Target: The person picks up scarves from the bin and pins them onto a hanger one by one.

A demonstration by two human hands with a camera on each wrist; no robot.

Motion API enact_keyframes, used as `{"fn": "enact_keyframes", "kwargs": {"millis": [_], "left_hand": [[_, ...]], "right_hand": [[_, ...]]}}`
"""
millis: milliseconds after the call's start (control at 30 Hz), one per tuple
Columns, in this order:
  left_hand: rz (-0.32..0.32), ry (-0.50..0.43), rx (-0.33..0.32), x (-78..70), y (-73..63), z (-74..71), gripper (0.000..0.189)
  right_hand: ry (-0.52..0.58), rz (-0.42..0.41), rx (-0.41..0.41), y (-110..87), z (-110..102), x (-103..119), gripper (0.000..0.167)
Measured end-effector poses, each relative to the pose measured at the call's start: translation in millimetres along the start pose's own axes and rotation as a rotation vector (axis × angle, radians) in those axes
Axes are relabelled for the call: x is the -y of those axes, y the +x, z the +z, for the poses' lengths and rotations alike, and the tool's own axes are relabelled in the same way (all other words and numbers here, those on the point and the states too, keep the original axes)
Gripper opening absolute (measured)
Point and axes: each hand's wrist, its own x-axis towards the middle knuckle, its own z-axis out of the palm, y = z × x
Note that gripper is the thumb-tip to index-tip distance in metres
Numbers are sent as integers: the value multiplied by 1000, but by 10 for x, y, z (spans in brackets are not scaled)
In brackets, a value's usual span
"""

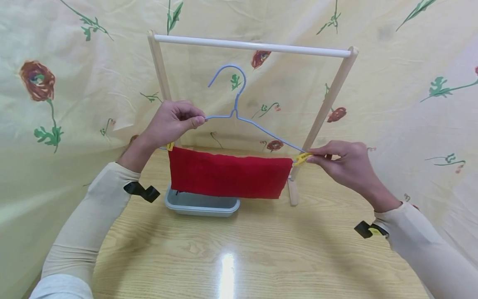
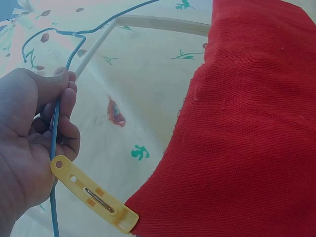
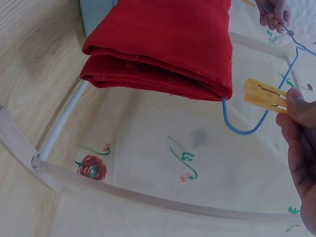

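Note:
A blue wire hanger (image 1: pixel 236 111) is held up with its hook at the top. My left hand (image 1: pixel 173 122) grips its left arm between thumb and fingers. Folded over the lower bar hangs a red cloth (image 1: pixel 228 174), its layers showing at the right end in the right wrist view. At the cloth's left edge, a yellow clothespin (image 2: pixel 118 217) has its tip on the corner. My right hand (image 1: pixel 345 164) pinches a second yellow clothespin (image 3: pixel 266 96) by its handle end, and its tip points at the cloth's right edge, with a small gap between.
Behind the hanger stands a wooden rack with a white top rail (image 1: pixel 254 45). A pale blue-grey tray (image 1: pixel 203 211) sits on the wood-grain table (image 1: pixel 186 257), partly hidden below the cloth. Flowered fabric (image 1: pixel 403 104) covers the back and sides.

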Motion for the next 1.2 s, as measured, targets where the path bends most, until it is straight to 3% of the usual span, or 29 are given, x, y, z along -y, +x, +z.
{"fn": "enact_keyframes", "kwargs": {"millis": [133,500,833,1200], "left_hand": [[2,-5,5,-6,4,3,8],[6,-5,12,-50,11,15,9],[23,-33,22,-69,3,31,9],[51,-45,44,-67,-10,28,9]], "right_hand": [[-20,-58,1,63,24,17,27],[-93,-96,35,109,94,65,25],[-194,-207,73,120,159,98,26],[-217,-236,117,89,236,112,28]]}}
